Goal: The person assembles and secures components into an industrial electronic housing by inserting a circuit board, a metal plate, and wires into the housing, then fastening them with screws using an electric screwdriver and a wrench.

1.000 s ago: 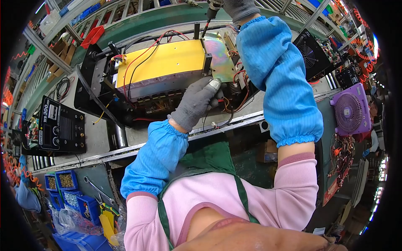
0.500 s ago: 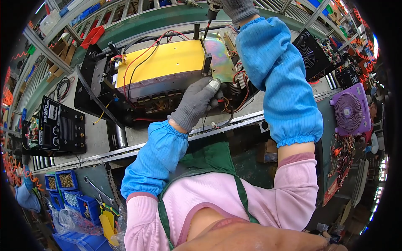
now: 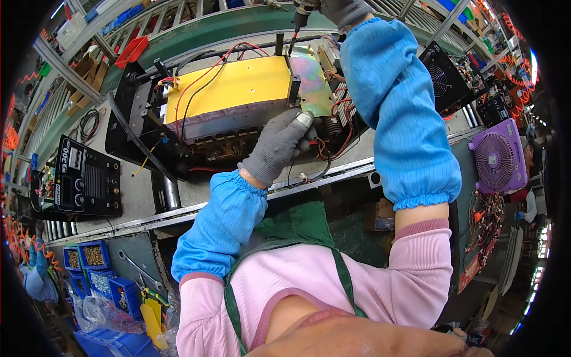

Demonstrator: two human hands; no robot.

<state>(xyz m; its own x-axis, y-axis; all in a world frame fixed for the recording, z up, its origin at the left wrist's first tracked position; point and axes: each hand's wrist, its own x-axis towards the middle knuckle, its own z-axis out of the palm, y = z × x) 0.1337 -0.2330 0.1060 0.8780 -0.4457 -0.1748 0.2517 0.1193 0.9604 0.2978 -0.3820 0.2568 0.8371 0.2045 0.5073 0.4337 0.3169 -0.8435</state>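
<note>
On the workbench stands an opened electrical unit with a yellow insulating board [image 3: 232,86] on top and black and red wires over it. Beside the board is a shiny, rainbow-tinted metal plate [image 3: 313,80]. My gloved left hand [image 3: 276,143] is closed at the plate's near corner, thumb on its edge; its other fingertips are partly hidden. At the far side my gloved right hand [image 3: 345,11] grips a power screwdriver [image 3: 302,15]. The driver's bit points down at the plate's far left corner. Part of the right hand is cut off by the upper edge.
A black control panel [image 3: 89,178] stands at the left, and a black fan panel [image 3: 440,77] at the right. Beyond it sits a purple fan [image 3: 498,156]. Blue bins [image 3: 95,256] of small fasteners and a wrench [image 3: 140,268] lie at lower left. Loose cables hang along the bench edge.
My right hand and sleeve have shifted slightly to the right, and the driver's body leans a little that way. The left hand stays where it was.
</note>
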